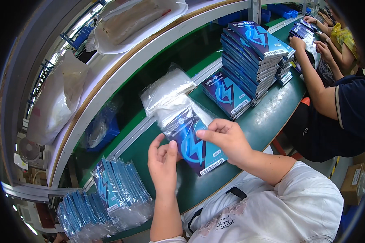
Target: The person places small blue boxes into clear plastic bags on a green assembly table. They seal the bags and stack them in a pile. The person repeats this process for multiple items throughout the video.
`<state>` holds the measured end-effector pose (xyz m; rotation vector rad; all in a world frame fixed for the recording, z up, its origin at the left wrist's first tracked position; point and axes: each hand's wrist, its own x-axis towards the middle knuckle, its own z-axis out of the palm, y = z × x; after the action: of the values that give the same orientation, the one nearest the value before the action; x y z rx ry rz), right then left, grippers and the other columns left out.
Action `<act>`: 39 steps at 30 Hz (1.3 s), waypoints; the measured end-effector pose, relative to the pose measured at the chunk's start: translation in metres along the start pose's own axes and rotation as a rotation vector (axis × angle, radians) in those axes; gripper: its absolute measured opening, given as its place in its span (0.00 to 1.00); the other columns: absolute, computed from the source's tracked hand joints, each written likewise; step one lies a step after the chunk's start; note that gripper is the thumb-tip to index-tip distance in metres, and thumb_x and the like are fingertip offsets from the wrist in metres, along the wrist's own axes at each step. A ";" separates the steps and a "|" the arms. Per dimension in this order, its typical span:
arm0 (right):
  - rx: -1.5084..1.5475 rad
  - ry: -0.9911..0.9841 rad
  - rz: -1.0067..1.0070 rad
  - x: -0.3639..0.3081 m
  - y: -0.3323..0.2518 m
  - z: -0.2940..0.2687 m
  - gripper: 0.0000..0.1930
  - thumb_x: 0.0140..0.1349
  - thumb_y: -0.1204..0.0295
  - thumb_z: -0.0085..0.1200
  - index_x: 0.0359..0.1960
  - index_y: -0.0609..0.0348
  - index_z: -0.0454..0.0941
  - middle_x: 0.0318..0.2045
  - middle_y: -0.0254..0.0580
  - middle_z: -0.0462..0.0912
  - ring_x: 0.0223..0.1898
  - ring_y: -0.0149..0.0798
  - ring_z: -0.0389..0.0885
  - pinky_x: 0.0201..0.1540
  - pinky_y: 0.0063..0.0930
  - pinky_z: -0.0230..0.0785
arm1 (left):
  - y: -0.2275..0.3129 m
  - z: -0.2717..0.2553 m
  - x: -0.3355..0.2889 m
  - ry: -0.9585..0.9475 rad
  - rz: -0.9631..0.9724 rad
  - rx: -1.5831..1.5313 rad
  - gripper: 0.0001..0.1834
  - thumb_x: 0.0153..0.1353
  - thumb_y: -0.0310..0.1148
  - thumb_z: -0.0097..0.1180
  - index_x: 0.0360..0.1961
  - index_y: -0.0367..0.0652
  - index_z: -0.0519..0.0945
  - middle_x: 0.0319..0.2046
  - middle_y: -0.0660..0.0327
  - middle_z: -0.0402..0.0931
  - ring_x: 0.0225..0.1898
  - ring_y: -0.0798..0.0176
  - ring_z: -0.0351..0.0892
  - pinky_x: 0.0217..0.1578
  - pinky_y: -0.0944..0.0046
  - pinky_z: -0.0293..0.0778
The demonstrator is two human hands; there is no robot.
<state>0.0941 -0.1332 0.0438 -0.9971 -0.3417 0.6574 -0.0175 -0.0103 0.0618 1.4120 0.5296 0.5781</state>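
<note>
A flat, rectangular blue box (195, 148), its card face smooth and printed, showed glossy, creased clear film (178, 123) at its upper end. It lay between the hands: the left hand (162, 156) held its left edge, the right hand (227, 139) its right, thumb on the face. Its long axis slanted from upper left to lower right, barcode end toward the person.
</note>
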 end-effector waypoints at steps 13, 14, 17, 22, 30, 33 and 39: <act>-0.727 -0.334 -0.606 -0.009 -0.042 -0.005 0.37 0.49 0.76 0.64 0.62 0.58 0.60 0.33 0.43 0.77 0.31 0.31 0.76 0.33 0.23 0.69 | 0.016 0.019 -0.033 -0.275 -0.149 -0.496 0.20 0.65 0.26 0.48 0.57 0.33 0.63 0.51 0.50 0.72 0.52 0.56 0.75 0.56 0.51 0.69; -0.731 -0.256 -0.785 -0.009 -0.042 -0.007 0.26 0.52 0.79 0.59 0.55 0.60 0.69 0.35 0.46 0.77 0.33 0.35 0.77 0.34 0.25 0.70 | 0.018 0.023 -0.039 -0.314 -0.145 -0.460 0.21 0.66 0.30 0.47 0.58 0.32 0.63 0.51 0.50 0.72 0.53 0.55 0.74 0.56 0.50 0.69; -0.591 -0.193 -1.022 -0.018 -0.045 -0.008 0.10 0.52 0.83 0.51 0.37 0.64 0.76 0.34 0.46 0.76 0.31 0.39 0.76 0.32 0.27 0.70 | 0.014 0.021 -0.038 -0.430 -0.273 -0.480 0.26 0.69 0.41 0.43 0.59 0.32 0.61 0.53 0.48 0.70 0.56 0.52 0.71 0.57 0.49 0.67; -0.711 -0.673 -0.978 -0.032 -0.045 0.016 0.07 0.51 0.81 0.49 0.32 0.61 0.75 0.33 0.43 0.72 0.28 0.39 0.73 0.30 0.28 0.68 | 0.006 0.007 -0.029 -0.691 -0.699 -1.179 0.33 0.68 0.51 0.38 0.62 0.33 0.59 0.54 0.43 0.69 0.56 0.47 0.70 0.52 0.51 0.72; -0.556 -0.949 -0.715 -0.049 -0.039 0.022 0.33 0.51 0.77 0.54 0.63 0.52 0.64 0.53 0.53 0.63 0.32 0.45 0.76 0.37 0.33 0.72 | 0.087 -0.033 -0.055 0.095 0.230 0.026 0.35 0.48 0.34 0.55 0.58 0.31 0.63 0.44 0.43 0.74 0.36 0.54 0.79 0.42 0.58 0.73; -0.514 -0.813 -0.649 -0.041 -0.033 0.013 0.31 0.52 0.75 0.55 0.62 0.58 0.65 0.54 0.55 0.63 0.35 0.45 0.77 0.40 0.33 0.72 | 0.108 -0.074 -0.069 0.531 0.422 0.552 0.37 0.54 0.34 0.54 0.65 0.38 0.59 0.55 0.44 0.66 0.53 0.56 0.69 0.53 0.58 0.65; -0.630 -0.722 -0.591 -0.034 -0.026 0.003 0.27 0.53 0.74 0.57 0.57 0.61 0.68 0.51 0.51 0.67 0.39 0.42 0.78 0.40 0.31 0.73 | 0.074 -0.132 -0.069 0.459 0.132 1.383 0.35 0.51 0.30 0.58 0.63 0.50 0.66 0.62 0.47 0.56 0.63 0.47 0.57 0.61 0.52 0.56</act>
<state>0.0756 -0.1633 0.0685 -1.1404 -1.4882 0.3382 -0.1604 0.0490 0.1241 2.6395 1.3591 0.6604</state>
